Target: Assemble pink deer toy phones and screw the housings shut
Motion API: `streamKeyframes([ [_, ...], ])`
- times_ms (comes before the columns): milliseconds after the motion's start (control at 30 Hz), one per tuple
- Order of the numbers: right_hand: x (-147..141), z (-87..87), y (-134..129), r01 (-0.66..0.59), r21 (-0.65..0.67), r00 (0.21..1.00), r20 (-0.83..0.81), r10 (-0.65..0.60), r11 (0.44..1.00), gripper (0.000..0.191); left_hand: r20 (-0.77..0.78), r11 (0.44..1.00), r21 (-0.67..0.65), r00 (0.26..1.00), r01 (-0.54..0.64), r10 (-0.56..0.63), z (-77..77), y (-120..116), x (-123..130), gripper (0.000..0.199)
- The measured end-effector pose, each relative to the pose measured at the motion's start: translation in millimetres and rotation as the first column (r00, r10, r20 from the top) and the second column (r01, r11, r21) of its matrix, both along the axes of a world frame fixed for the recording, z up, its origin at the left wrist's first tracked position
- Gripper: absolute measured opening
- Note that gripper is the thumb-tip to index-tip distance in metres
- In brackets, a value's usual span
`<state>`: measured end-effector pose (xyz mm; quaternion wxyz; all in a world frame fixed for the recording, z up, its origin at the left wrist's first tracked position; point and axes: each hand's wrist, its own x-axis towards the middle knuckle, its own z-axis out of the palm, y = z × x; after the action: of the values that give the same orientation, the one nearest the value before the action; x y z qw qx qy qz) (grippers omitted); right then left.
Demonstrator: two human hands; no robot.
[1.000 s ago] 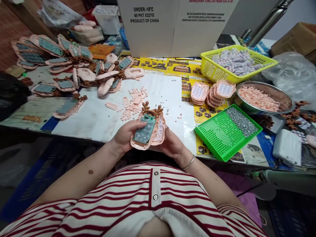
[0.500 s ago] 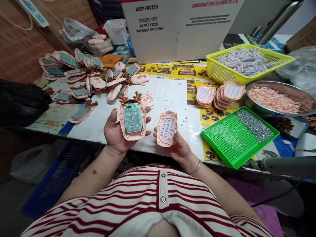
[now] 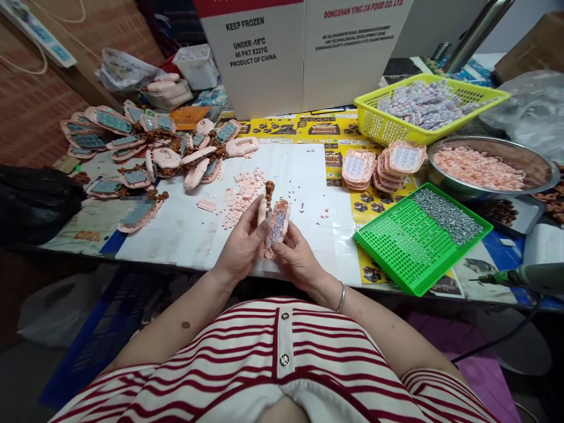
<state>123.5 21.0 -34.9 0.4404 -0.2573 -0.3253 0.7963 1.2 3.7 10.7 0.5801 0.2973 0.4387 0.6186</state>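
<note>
Pink casing (image 3: 281, 212), brown antler (image 3: 269, 189) — red-and-white striped shirt (image 3: 220, 365) — green tray (image 3: 392, 236), yellow basket (image 3: 373, 119)

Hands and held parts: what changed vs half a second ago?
Left hand and right hand moved toward each other, bringing the antlered shell half and keypad shell half close together; the first turned edge-on, the second tilted. Nothing let go, nothing new taken hold of. Green tray, yellow basket and stacked keypad halves stayed put; the camera view shifted.
</note>
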Motion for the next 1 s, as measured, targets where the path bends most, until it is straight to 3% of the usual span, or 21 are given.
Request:
streamKeyframes([
  [267,4,-6.4,-2,0.006,0.081,0.998,0.063,-0.011,0.997,0.086,-0.097,0.992,-0.105,0.992,0.065,-0.075,-7.4,0,4,0.090],
  [500,12,-8.1,-1,-0.028,0.119,0.993,0.116,0.014,0.992,0.079,-0.060,0.990,-0.095,0.992,0.107,-0.113,-11.9,-1,2,0.059],
  [633,24,-7.4,1,-0.206,0.199,0.974,0.134,0.182,0.958,0.060,0.059,0.967,-0.145,0.977,0.210,-0.203,-12.8,3,-14,0.067],
  [733,33,-2.1,2,-0.376,0.332,0.923,0.216,0.318,0.865,0.052,0.176,0.933,-0.154,0.938,0.326,-0.298,-15.1,5,-22,0.056],
  [767,36,0.7,1,-0.385,0.388,0.913,0.291,0.285,0.837,0.054,0.192,0.934,-0.159,0.938,0.319,-0.288,-15.6,5,-22,0.052],
  [833,38,6.7,-3,-0.354,0.499,0.863,0.500,0.071,0.791,0.057,0.184,0.955,-0.173,0.961,0.240,-0.208,-15.6,3,-19,0.043],
  [900,38,11.2,-8,-0.344,0.587,0.724,0.663,-0.191,0.733,0.056,0.161,0.971,-0.178,0.978,0.159,-0.130,-13.7,1,-14,0.040],
  [967,37,12.9,-13,-0.386,0.637,0.614,0.717,-0.329,0.667,0.054,0.140,0.980,-0.166,0.986,0.109,-0.086,-10.5,-1,-11,0.038],
  [1000,36,12.6,-14,-0.399,0.656,0.601,0.715,-0.358,0.641,0.052,0.128,0.982,-0.162,0.988,0.102,-0.081,-8.7,-2,-10,0.038],
])
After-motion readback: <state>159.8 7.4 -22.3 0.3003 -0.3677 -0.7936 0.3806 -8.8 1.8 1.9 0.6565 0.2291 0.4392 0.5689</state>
